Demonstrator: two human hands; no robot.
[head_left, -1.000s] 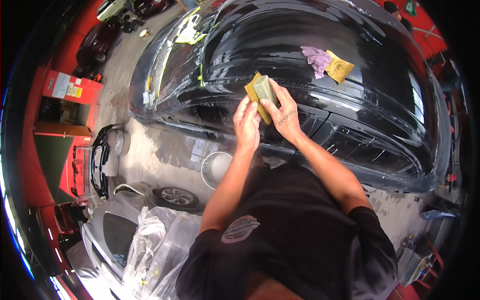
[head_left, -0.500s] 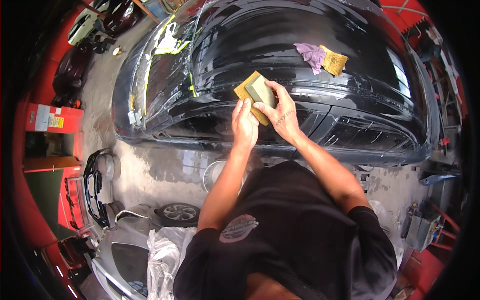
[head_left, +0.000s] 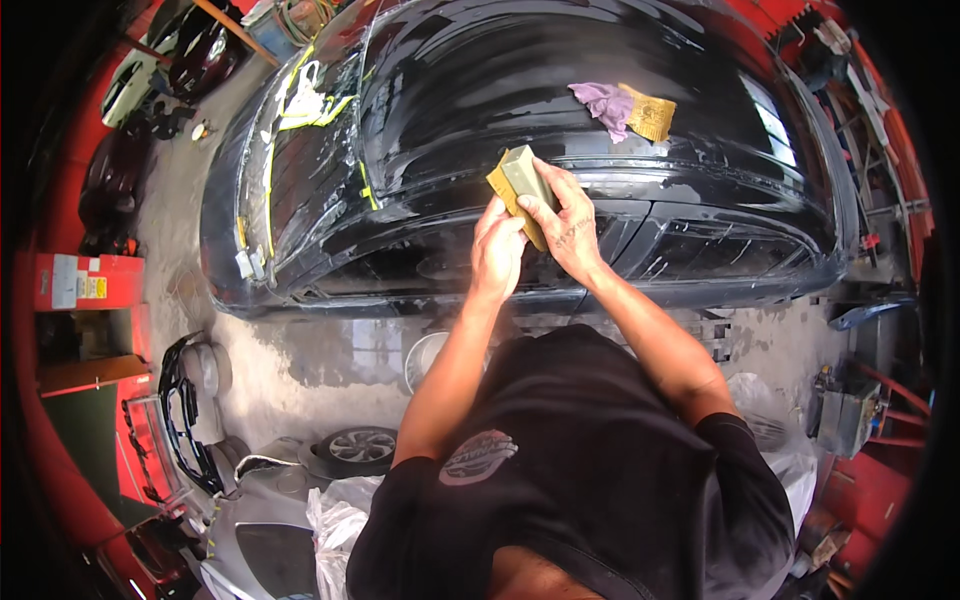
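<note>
Both my hands hold a small olive-green block wrapped in tan sandpaper [head_left: 517,185] against the wet front of a black car body [head_left: 560,90]. My right hand [head_left: 566,215] grips the block from the right side. My left hand [head_left: 497,250] touches its lower left edge with bent fingers. The black paint around the block is wet and streaked.
A purple rag [head_left: 603,104] and a second tan sanding pad [head_left: 650,112] lie on the car farther up. Yellow masking tape [head_left: 268,160] lines the car's left side. A loose black bumper [head_left: 180,415], a wheel [head_left: 358,445] and a round bucket [head_left: 425,358] sit on the wet concrete floor.
Both hands with the sanding block have stayed on the car's front edge; the view has shifted so the car sits lower and more centred.
</note>
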